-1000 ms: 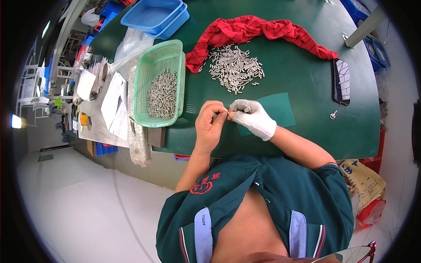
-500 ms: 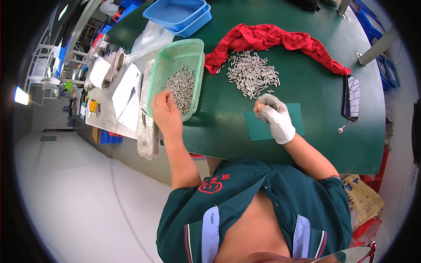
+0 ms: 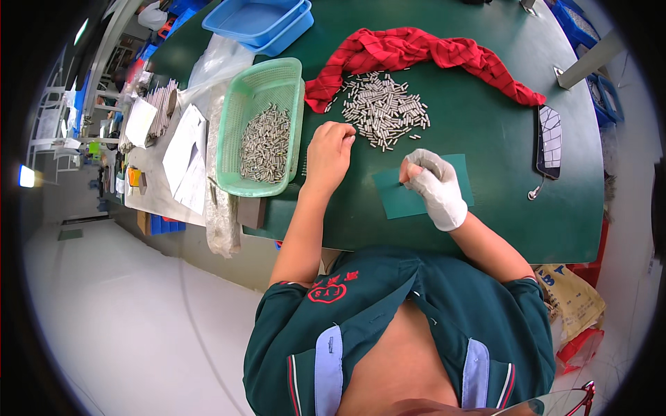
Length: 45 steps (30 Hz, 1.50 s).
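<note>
Bare left hand brought back from the basket to the loose pile of pins.

The left hand (image 3: 329, 154), seen over the green mesh basket (image 3: 291, 83) 0.5 s ago, is now placed at the near edge of the heap of small metal pins (image 3: 383, 109), fingers curled together at the tips; whether a pin is pinched cannot be told. The gloved right hand (image 3: 433, 186) is held over the green mat (image 3: 395, 201), fingers closed on something dark and tiny. Pins are short, shiny cylinders, lying at mixed angles. A crumpled red cloth (image 3: 416, 50) is draped just beyond the heap.
</note>
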Each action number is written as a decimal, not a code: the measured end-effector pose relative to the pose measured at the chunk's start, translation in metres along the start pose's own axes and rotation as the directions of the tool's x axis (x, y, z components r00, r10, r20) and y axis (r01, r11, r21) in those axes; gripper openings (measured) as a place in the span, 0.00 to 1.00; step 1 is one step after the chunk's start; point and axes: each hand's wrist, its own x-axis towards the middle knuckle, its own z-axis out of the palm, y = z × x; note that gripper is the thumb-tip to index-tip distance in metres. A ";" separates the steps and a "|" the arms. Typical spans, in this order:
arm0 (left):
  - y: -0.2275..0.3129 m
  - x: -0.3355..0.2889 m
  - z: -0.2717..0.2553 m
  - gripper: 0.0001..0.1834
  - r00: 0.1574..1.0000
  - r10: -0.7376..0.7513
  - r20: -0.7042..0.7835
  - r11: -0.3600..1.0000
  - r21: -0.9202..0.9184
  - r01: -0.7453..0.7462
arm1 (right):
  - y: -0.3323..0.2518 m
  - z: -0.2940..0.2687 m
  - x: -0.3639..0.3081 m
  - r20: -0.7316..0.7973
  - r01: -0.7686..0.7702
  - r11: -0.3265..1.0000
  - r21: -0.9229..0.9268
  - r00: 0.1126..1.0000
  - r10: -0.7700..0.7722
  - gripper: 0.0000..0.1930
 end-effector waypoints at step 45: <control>0.025 -0.028 -0.002 0.01 0.972 -0.141 0.190 0.675 -0.699 0.234 | 0.025 -0.009 0.000 0.159 0.109 0.994 0.031 0.981 -0.113 0.40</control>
